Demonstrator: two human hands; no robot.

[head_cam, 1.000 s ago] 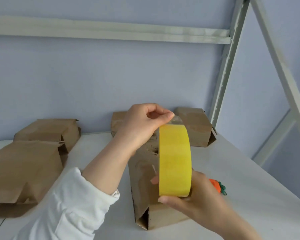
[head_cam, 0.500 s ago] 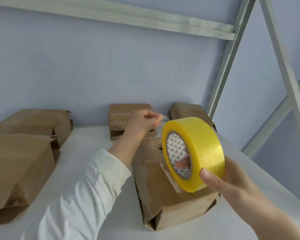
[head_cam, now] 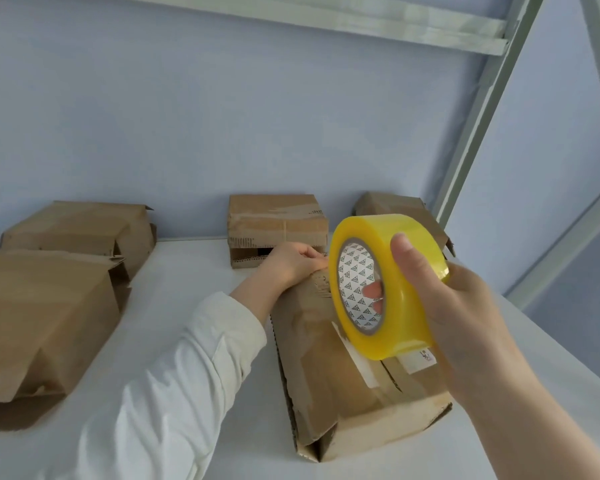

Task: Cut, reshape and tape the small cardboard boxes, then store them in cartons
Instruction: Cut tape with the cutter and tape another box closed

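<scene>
Cardboard box lay lengthwise at the lower centre of the frame on the white surface, its near end open at one corner and a pale label on its top. Just above it the right hand gripped the yellow tape roll, thumb pressed on the outer band and fingertips showing through the patterned core. The left hand, in a white sleeve, rested on the far top edge of the box with its fingers curled and the tips drawn together beside the roll; whether they pinched a tape end I could not tell.

Half a second before, that left hand had been raised clear of the box's far end; now it sat down on the cardboard. A second before, the roll had faced the camera edge-on, and it had since turned to show its core.

Two flattened boxes lay at the left of the frame, one behind the other. Another box sat at the back centre against the pale blue wall, and one more showed behind the roll. A grey metal frame crossed the upper right.
</scene>
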